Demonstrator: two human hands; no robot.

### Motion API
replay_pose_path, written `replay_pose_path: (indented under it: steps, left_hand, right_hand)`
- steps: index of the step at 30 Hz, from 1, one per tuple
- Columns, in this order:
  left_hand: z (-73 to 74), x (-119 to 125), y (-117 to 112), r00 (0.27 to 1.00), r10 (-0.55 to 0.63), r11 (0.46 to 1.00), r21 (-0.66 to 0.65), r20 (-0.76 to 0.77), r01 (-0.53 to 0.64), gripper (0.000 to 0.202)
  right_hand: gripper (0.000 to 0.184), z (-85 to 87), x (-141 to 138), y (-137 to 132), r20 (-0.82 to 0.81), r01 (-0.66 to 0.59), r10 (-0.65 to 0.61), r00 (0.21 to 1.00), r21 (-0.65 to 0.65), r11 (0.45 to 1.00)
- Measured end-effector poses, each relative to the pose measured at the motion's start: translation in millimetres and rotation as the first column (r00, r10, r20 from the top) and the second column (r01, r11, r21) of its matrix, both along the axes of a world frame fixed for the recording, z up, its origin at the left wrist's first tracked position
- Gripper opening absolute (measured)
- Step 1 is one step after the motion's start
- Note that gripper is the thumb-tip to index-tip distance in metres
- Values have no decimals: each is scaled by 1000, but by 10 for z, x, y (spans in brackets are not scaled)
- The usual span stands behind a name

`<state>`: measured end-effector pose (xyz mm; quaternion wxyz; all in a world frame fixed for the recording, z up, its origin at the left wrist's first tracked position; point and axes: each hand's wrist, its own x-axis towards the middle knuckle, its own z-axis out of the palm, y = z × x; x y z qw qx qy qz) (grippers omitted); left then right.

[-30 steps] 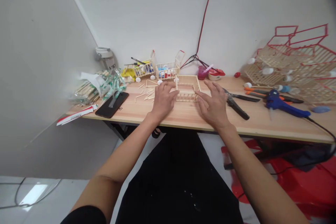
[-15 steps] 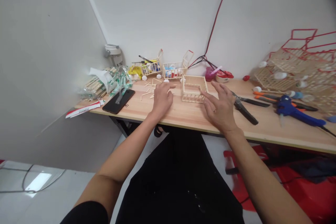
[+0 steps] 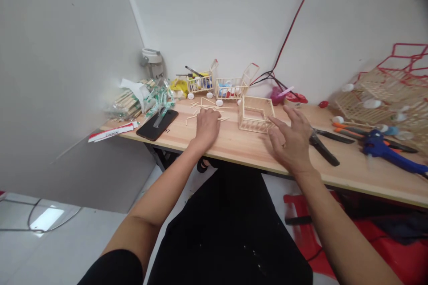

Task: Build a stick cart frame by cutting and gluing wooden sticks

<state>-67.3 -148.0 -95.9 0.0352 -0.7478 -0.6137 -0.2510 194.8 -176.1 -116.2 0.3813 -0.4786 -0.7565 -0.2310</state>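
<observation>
Well, an open rectangular frame of pale glued wooden sticks [image 3: 256,113] stands on the light wooden tabletop [image 3: 234,149], untouched; the right hand [image 3: 290,140] hovers open just beside it, fingers spread. The left hand [image 3: 207,128] sits curled by loose thin wooden sticks [image 3: 209,107], whether gripping anything I can't tell. Further right lie black-handled shears [image 3: 323,149] and a blue glue gun [image 3: 377,149].

White walls [image 3: 214,22] meeting in a corner, light wooden table [image 3: 240,147], glossy white floor [image 3: 50,249], red plastic chair [image 3: 307,227] underneath

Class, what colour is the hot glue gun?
The hot glue gun is blue, shown in the head view.
</observation>
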Motion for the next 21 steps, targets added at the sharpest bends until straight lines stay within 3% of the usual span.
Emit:
replay_pose_path:
  steps: [7,12,21]
  left_hand:
    - [17,-15,124,993,-11,997,-81,-116,2,24]
    - [124,34,100,984,-35,988,-152,-172,9,28]
    - [272,11,126,961,-110,961,-272,-254,38,34]
  right_hand:
    - [35,-2,15,20,-20,-1,2,1000,52,999]
    - [33,12,13,21,-40,-8,10,999,72,997]
    - [33,37,42,20,-170,89,-86,982,9,996]
